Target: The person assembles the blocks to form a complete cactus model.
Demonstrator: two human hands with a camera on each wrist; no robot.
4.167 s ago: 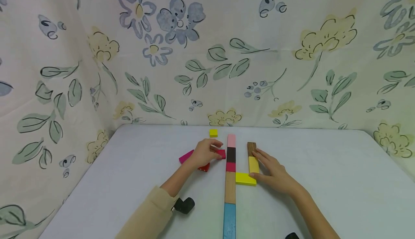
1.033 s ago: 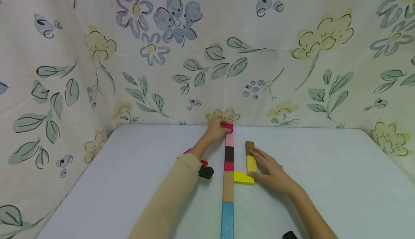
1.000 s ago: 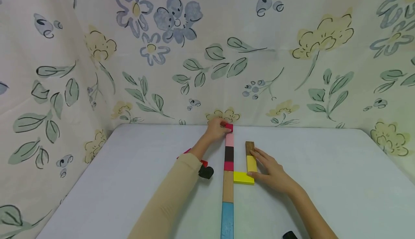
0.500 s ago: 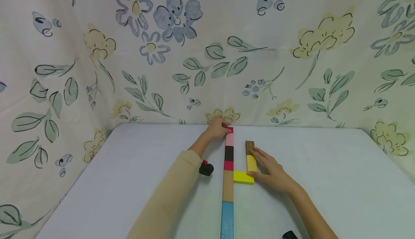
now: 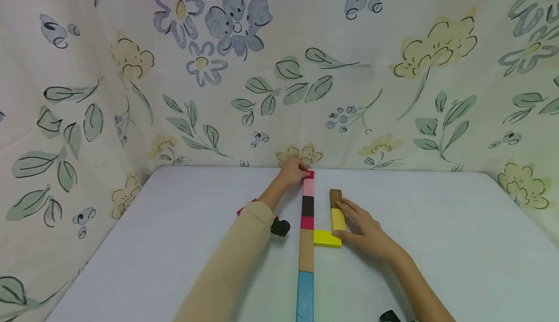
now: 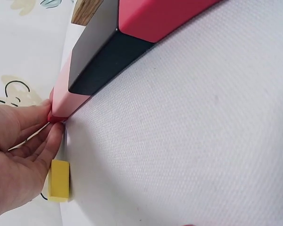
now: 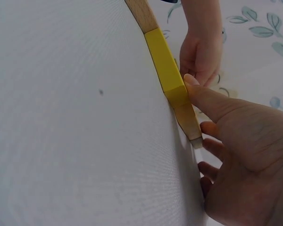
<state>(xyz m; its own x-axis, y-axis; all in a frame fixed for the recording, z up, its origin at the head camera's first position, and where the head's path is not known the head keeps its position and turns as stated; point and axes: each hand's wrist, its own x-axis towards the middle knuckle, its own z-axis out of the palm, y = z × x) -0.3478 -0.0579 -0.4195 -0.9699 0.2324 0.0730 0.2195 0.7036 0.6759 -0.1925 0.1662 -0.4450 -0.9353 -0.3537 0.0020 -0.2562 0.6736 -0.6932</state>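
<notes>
My left hand (image 5: 290, 172) pinches a small crimson block (image 5: 310, 174) at the far end of a straight row of blocks. In the left wrist view, thumb and fingers hold this block against the pink block (image 6: 68, 96). Nearer in the row come a black block (image 5: 307, 206), another crimson block (image 5: 307, 223), a tan block (image 5: 306, 250) and a blue block (image 5: 305, 295). My right hand (image 5: 367, 229) rests loosely beside a side branch, its thumb at a yellow block (image 5: 337, 219) and fingertips by a brown wooden block (image 5: 335, 198). A second yellow block (image 5: 327, 238) joins that branch to the row.
A small yellow block (image 6: 59, 180) stands just beside my left hand, hidden in the head view. Red pieces (image 5: 240, 211) lie partly covered by my left sleeve (image 5: 236, 254). A floral curtain (image 5: 279, 69) hangs behind the white table's (image 5: 436, 244) far edge.
My left hand has carried the crimson block from left of the row to its far end and lowered it against the pink block. The right hand has stayed in place.
</notes>
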